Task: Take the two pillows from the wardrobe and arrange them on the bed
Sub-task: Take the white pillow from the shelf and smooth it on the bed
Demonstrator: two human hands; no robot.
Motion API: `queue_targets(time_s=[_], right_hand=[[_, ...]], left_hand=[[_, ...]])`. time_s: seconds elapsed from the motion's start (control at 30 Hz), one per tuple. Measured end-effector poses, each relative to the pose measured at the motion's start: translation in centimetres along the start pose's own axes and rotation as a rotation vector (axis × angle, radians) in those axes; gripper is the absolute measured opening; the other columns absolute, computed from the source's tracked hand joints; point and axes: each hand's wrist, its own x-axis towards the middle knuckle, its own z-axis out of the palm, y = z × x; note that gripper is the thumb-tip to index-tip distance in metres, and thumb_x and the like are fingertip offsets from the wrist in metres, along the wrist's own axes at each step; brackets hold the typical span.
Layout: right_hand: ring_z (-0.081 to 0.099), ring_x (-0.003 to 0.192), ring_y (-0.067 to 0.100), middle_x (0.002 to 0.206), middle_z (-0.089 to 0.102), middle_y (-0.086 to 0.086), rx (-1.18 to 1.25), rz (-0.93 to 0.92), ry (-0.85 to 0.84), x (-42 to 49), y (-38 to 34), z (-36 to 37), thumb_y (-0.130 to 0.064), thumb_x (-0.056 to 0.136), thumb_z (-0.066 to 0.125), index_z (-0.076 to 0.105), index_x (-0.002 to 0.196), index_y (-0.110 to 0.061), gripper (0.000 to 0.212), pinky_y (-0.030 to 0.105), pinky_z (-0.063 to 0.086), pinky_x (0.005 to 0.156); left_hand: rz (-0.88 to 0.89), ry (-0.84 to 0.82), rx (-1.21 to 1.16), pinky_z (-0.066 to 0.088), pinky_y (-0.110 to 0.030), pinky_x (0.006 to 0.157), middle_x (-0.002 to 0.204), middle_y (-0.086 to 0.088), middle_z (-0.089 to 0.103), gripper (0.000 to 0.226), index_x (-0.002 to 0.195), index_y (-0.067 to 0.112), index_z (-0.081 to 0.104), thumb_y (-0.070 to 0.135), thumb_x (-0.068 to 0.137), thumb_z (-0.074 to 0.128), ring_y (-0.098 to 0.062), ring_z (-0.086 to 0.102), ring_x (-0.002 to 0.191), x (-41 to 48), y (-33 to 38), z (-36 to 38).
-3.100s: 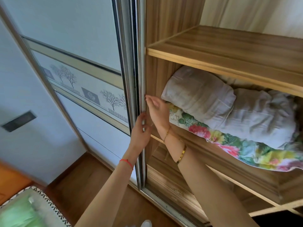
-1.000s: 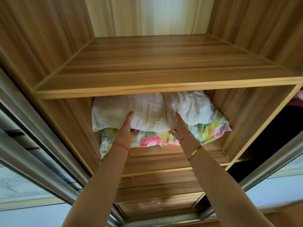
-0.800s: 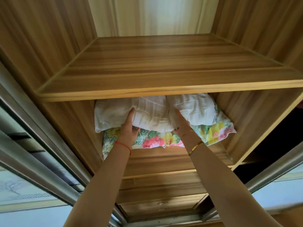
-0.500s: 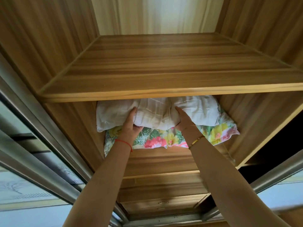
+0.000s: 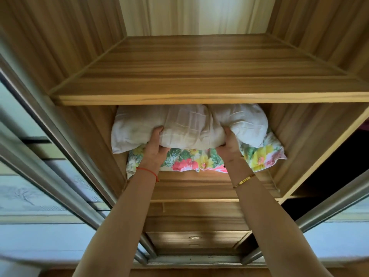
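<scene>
A white pillow (image 5: 185, 126) lies on top of a floral pillow (image 5: 201, 159) on the middle shelf of the open wooden wardrobe. My left hand (image 5: 154, 145) grips the front edge of the white pillow left of its middle, thumb on top and fingers underneath. My right hand (image 5: 229, 143) grips the same edge right of the middle, bunching the fabric. The back of both pillows is hidden under the upper shelf (image 5: 199, 76).
The upper shelf juts out just above the pillows. Sliding door frames (image 5: 60, 166) stand at the left and at the lower right. A drawer front (image 5: 193, 238) sits below the pillow shelf. The wardrobe side walls close in on both sides.
Earlier I slid the wardrobe door open. My hands then reached the white pillow, and their fingers have now closed on its front edge, pulling it slightly forward.
</scene>
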Motion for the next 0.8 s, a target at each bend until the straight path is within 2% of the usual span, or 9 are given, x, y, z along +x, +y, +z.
queue_targets(time_s=[0.07, 0.13, 0.23, 0.33, 0.43, 0.5, 0.53, 0.7, 0.8], right_hand=[[0.063, 0.101, 0.025, 0.103, 0.068, 0.01, 0.071, -0.005, -0.088, -1.0, -0.4, -0.9, -0.017, 0.101, 0.042, 0.064, 0.11, -0.01, 0.025, 0.042, 0.049, 0.095], [0.062, 0.11, 0.026, 0.114, 0.066, 0.012, 0.136, -0.014, -0.149, -2.1, -1.0, -2.3, -0.017, 0.101, 0.042, 0.061, 0.122, -0.007, 0.029, 0.042, 0.047, 0.101], [0.048, 0.134, 0.029, 0.142, 0.051, 0.018, 0.184, 0.015, -0.207, -3.3, -1.7, -3.8, -0.013, 0.099, 0.048, 0.045, 0.145, -0.002, 0.047, 0.044, 0.035, 0.115], [0.044, 0.138, 0.03, 0.147, 0.047, 0.016, 0.182, 0.058, -0.228, -4.3, -2.2, -5.3, -0.012, 0.098, 0.049, 0.041, 0.147, -0.004, 0.05, 0.043, 0.037, 0.114], [0.052, 0.13, 0.032, 0.141, 0.055, 0.014, 0.148, 0.107, -0.232, -5.7, -2.6, -6.9, -0.017, 0.095, 0.054, 0.047, 0.144, -0.011, 0.05, 0.044, 0.053, 0.094], [0.059, 0.118, 0.033, 0.132, 0.062, 0.012, 0.113, 0.195, -0.244, -6.9, -2.9, -8.0, -0.024, 0.091, 0.059, 0.051, 0.14, -0.018, 0.05, 0.042, 0.059, 0.073], [0.061, 0.117, 0.033, 0.129, 0.064, 0.011, 0.109, 0.219, -0.262, -7.4, -2.9, -8.7, -0.025, 0.09, 0.061, 0.053, 0.139, -0.019, 0.049, 0.042, 0.059, 0.072], [0.057, 0.126, 0.029, 0.134, 0.062, 0.01, 0.116, 0.242, -0.367, -10.6, -3.0, -11.3, -0.018, 0.092, 0.058, 0.054, 0.139, -0.013, 0.048, 0.046, 0.045, 0.105], [0.058, 0.125, 0.027, 0.134, 0.062, 0.01, 0.076, 0.267, -0.414, -13.3, -3.0, -12.2, -0.014, 0.092, 0.057, 0.056, 0.137, -0.009, 0.046, 0.041, 0.047, 0.104]], left_hand=[[0.037, 0.013, -0.049, 0.056, -0.039, 0.093, 0.097, -0.008, 0.076, 0.016, 0.103, 0.009, 0.071, 0.015, 0.094, 0.06, -0.022, 0.071, 0.095, -1.7, -0.8, 0.0], [0.078, 0.035, -0.071, 0.059, -0.037, 0.089, 0.1, -0.008, 0.076, 0.021, 0.11, 0.009, 0.068, 0.017, 0.092, 0.061, -0.021, 0.072, 0.095, -3.5, -1.9, -0.1], [0.135, 0.078, -0.109, 0.061, -0.032, 0.073, 0.094, -0.007, 0.077, 0.016, 0.1, 0.011, 0.072, 0.016, 0.091, 0.06, -0.02, 0.073, 0.088, -6.2, -3.5, 0.0], [0.206, 0.097, -0.154, 0.061, -0.034, 0.071, 0.092, -0.008, 0.077, 0.017, 0.092, 0.011, 0.075, 0.013, 0.09, 0.058, -0.022, 0.073, 0.089, -9.0, -5.3, 0.0], [0.282, 0.105, -0.183, 0.061, -0.044, 0.075, 0.104, -0.01, 0.077, 0.027, 0.112, 0.008, 0.068, 0.014, 0.086, 0.06, -0.026, 0.073, 0.099, -12.1, -7.0, 0.1], [0.35, 0.135, -0.207, 0.056, -0.05, 0.095, 0.119, -0.013, 0.071, 0.042, 0.125, 0.005, 0.063, 0.012, 0.084, 0.06, -0.029, 0.066, 0.114, -14.2, -8.3, 0.4], [0.384, 0.141, -0.223, 0.053, -0.05, 0.1, 0.121, -0.014, 0.07, 0.042, 0.125, 0.005, 0.063, 0.011, 0.084, 0.059, -0.029, 0.066, 0.115, -15.3, -8.9, 0.5], [0.466, 0.218, -0.265, 0.053, -0.047, 0.1, 0.114, -0.014, 0.07, 0.038, 0.123, 0.002, 0.061, 0.009, 0.086, 0.056, -0.028, 0.066, 0.108, -21.9, -12.0, 0.9], [0.488, 0.29, -0.265, 0.049, -0.049, 0.105, 0.114, -0.013, 0.07, 0.029, 0.118, 0.004, 0.064, 0.011, 0.093, 0.051, -0.03, 0.064, 0.111, -25.7, -13.3, 1.1]])
